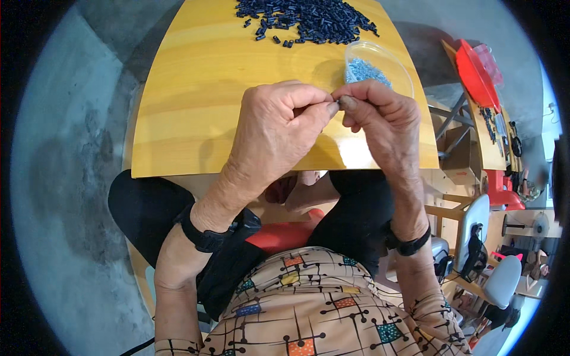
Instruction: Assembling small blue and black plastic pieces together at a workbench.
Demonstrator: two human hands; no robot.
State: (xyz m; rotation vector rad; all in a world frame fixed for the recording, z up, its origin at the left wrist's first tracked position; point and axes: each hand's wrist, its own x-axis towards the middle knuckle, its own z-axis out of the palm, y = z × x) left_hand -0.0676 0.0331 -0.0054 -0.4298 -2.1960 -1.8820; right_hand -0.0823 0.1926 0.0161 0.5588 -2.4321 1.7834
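Note:
Over the front part of a yellow table point(196, 113), my two hands meet fingertip to fingertip. My left hand point(279, 121) is closed in a pinch, thumb against forefinger. Pinched the same way, my right hand point(383, 115) touches the left one's tips. A tiny dark bit shows between the thumbs, mostly hidden, and its kind cannot be made out. Just beyond my right hand stands a clear plastic tub point(396, 62) holding small light-blue pieces point(363, 71). A heap of small black cylindrical parts point(312, 21) lies at the far edge, a few strays on its near side.
A grey wall point(71, 136) runs along the left. To the right, another table point(484, 130) carries a red basin point(477, 74) and black parts. A cardboard box point(462, 157) sits below it, with grey chairs point(473, 228) nearer me. The table's front edge is above my knees.

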